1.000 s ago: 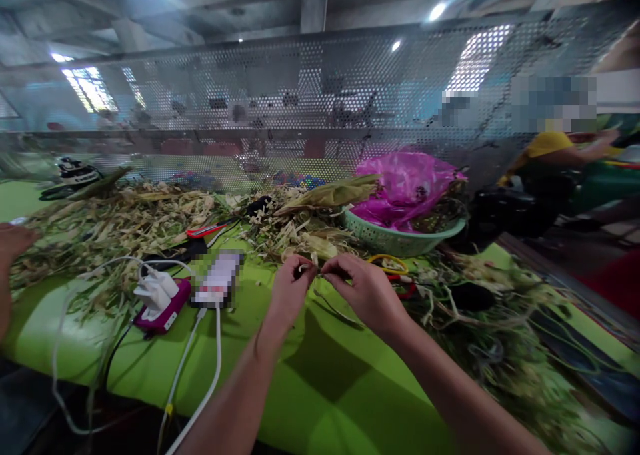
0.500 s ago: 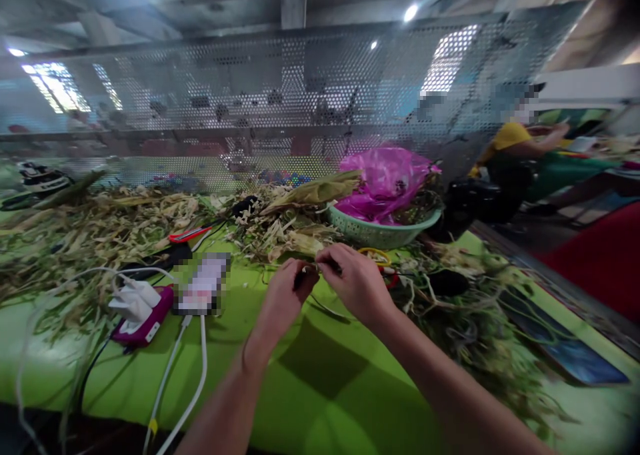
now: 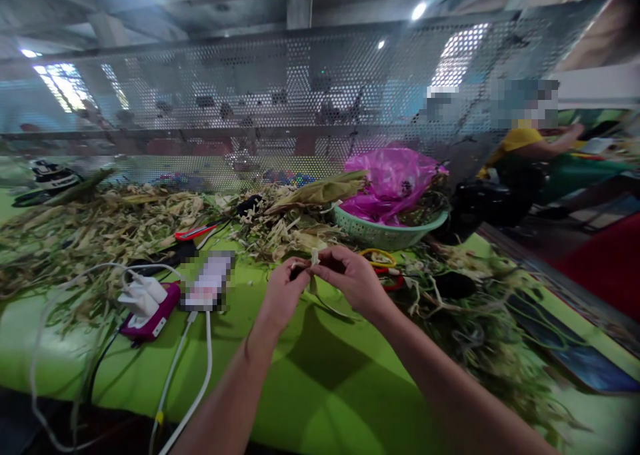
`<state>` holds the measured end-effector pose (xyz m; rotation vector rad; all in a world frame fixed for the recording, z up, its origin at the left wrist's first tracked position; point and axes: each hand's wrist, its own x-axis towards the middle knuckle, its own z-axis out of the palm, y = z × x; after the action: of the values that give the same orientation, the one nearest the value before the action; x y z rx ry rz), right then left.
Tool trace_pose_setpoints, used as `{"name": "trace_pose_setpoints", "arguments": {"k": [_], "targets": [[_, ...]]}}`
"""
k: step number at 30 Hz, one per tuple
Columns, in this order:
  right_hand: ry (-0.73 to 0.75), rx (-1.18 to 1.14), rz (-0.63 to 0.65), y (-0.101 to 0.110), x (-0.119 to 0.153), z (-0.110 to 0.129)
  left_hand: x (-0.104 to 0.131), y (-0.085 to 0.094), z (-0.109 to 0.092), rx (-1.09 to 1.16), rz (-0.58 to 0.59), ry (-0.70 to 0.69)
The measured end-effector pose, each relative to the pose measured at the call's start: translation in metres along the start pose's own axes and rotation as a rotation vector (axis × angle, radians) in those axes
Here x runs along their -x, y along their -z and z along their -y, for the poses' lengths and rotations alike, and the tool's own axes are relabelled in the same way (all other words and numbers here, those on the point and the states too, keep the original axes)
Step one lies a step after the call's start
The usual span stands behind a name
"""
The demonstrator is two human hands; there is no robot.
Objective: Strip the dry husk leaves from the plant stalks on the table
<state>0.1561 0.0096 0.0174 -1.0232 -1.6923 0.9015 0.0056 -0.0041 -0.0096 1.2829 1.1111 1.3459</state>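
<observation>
Strip (image 3: pixel 315 257) in both hands (image 3: pixel 283 292) (image 3: pixel 354 280), phone screen (image 3: pixel 209 275) illegible.

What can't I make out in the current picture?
Head view:
Pale husk strip: partly hidden by the left hand and right hand.
Phone screen: pixelated.
Inside of the green basket: partly covered by the pink plastic bag.
Forearms: cut off by the bottom edge.

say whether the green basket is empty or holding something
Holding something: a pink plastic bag lies in the green basket, bulging above its rim.

We note small pale plant strip (image 3: pixel 315 256), upright between left hand (image 3: pixel 283 290) and right hand (image 3: pixel 353 276); thin greenish strand (image 3: pixel 334 310) curving below, rightward.
</observation>
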Motion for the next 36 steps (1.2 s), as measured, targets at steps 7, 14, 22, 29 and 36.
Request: {"name": "trace_pose_setpoints", "arguments": {"k": [7, 14, 22, 29, 36], "targets": [[-0.021, -0.126, -0.094, -0.003, 0.000, -0.006, 0.004, -0.002, 0.000, 0.230, 0.082, 0.114], [-0.140, -0.221, -0.164, -0.003, -0.002, -0.003, 0.002, -0.002, 0.004, 0.351, 0.028, 0.187], [-0.068, -0.139, -0.133, 0.000, -0.005, -0.011, 0.003, 0.000, -0.003, 0.253, -0.049, 0.108], [-0.111, -0.206, -0.145, -0.004, -0.004, -0.007, 0.000, -0.001, 0.002, 0.211, 0.121, 0.049], [-0.136, -0.365, -0.147, -0.001, -0.005, 0.001, 0.007, -0.006, -0.002, 0.325, 0.211, 0.070]]}}
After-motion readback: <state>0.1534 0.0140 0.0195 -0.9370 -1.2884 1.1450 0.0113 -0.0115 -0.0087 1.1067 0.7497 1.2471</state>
